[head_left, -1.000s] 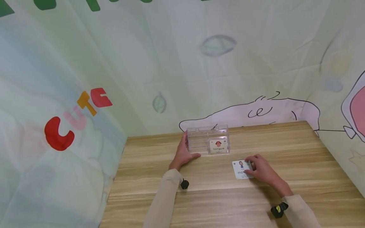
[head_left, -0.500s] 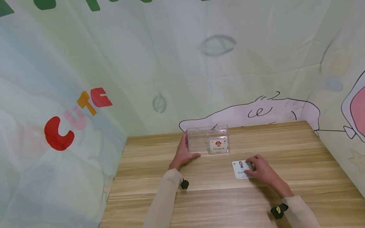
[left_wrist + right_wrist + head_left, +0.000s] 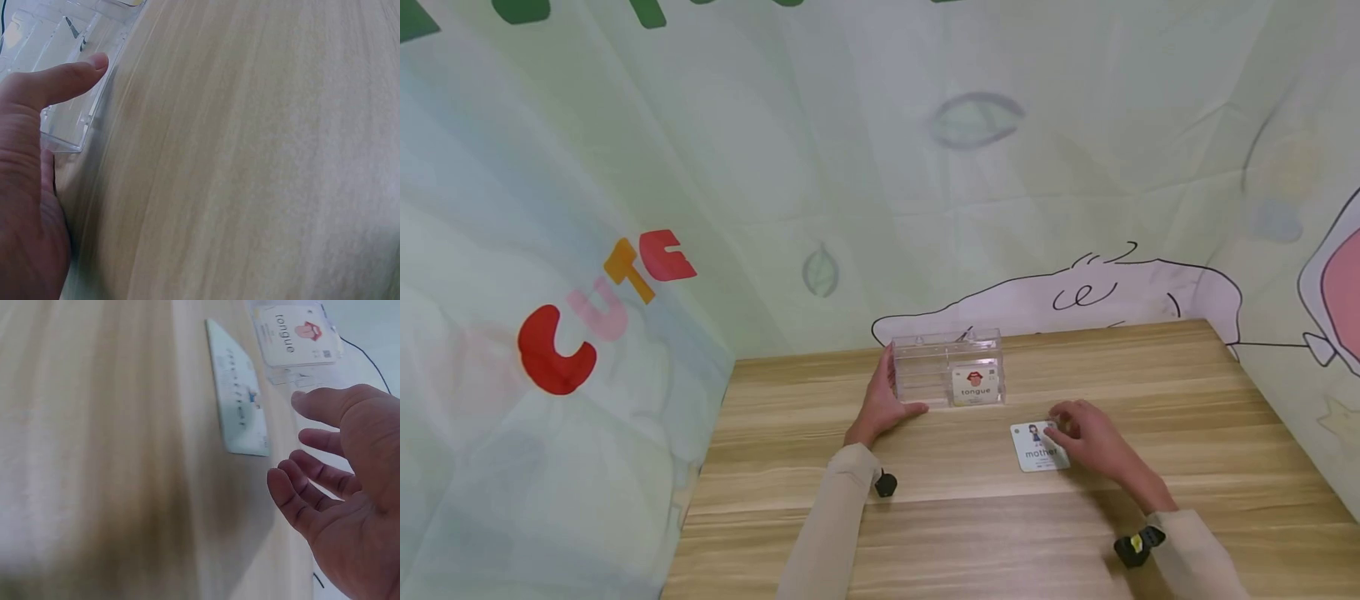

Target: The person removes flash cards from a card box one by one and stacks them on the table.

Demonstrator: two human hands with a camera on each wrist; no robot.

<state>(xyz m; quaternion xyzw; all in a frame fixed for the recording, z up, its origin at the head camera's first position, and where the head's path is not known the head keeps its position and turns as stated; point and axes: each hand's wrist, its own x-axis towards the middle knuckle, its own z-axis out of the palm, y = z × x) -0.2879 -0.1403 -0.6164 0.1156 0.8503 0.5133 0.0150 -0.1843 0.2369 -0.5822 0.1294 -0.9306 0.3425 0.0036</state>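
Note:
A clear plastic box (image 3: 921,383) stands near the back of the table, and a card (image 3: 975,387) printed "tongue" sits in its right compartment. My left hand (image 3: 882,407) grips the box at its left end, the thumb along the front and the other fingers at the side, partly hidden. In front of the box, to the right, a white card (image 3: 1037,457) printed "mother" lies flat on the wood; whether others lie under it I cannot tell. Just over its right edge hovers my right hand (image 3: 365,481), fingers loosely bent, holding nothing and apart from the card.
The wood-grain table (image 3: 947,542) reaches back to a printed cloth backdrop (image 3: 850,167). Another cloth wall with the word "CUTE" (image 3: 557,350) borders the left side. Black wrist cameras (image 3: 885,484) are strapped over both beige sleeves.
My right hand has drawn off the "mother" card and shifted slightly up and right, uncovering the whole word. The left hand and the box have stayed in place.

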